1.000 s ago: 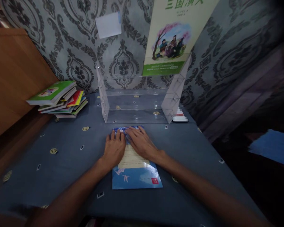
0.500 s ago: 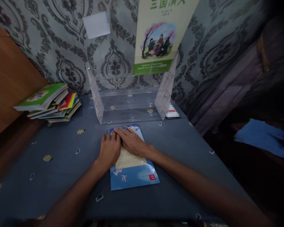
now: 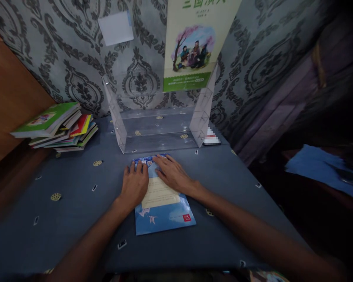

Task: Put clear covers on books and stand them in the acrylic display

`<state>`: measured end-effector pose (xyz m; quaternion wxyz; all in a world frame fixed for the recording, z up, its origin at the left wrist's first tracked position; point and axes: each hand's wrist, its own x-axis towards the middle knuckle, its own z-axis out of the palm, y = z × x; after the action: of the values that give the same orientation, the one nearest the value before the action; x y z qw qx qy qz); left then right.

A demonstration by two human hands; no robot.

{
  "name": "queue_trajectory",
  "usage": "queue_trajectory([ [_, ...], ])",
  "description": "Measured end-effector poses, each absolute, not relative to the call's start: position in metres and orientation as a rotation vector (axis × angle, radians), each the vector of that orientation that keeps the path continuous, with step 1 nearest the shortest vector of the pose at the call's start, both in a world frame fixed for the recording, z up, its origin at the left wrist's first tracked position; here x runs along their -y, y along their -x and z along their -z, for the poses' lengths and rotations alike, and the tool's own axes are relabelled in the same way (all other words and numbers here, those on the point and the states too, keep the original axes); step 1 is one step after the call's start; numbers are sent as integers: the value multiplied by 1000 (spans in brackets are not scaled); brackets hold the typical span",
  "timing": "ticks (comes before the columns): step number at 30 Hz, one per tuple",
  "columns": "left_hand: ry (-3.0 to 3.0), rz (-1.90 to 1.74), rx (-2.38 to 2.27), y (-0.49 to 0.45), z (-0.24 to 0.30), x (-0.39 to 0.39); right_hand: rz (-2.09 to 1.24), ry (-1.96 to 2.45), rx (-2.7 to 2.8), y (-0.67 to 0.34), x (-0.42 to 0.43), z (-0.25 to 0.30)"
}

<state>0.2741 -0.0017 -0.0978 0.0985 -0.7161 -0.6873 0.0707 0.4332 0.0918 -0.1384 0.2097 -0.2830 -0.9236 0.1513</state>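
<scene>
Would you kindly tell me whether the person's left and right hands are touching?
Apart: the head view shows a strip of the book between the left hand and the right hand.

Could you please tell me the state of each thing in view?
Left hand: open, palm down on the blue book.
Right hand: open, palm down on the same book.
Blue book: closed, lying flat.
Rack: upright.
Tall book: upright, closed.
Book pile: unevenly stacked.
Card: slightly tilted.
Tablecloth: spread out.
</scene>
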Motion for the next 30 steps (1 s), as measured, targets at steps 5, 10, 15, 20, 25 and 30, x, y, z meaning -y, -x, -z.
queue_trajectory([
  [5, 2118, -175, 2034, -274, 100, 1, -397, 900, 2478, -449, -97, 144],
  [10, 2120, -141, 2047, -273, 103, 1, -460, 929, 2346, -461, -108, 155],
  [15, 2126, -112, 2047, -273, 104, 2, -590, 880, 2286, -465, -113, 152],
  [20, 2130, -160, 2021, -272, 105, 1, -677, 909, 2264, -467, -116, 149],
  [25, 2129, -116, 2000, -270, 106, -1, -731, 886, 2250, -469, -121, 154],
  [30, 2134, -78, 1996, -269, 108, 0, -732, 863, 2248, -469, -120, 155],
])
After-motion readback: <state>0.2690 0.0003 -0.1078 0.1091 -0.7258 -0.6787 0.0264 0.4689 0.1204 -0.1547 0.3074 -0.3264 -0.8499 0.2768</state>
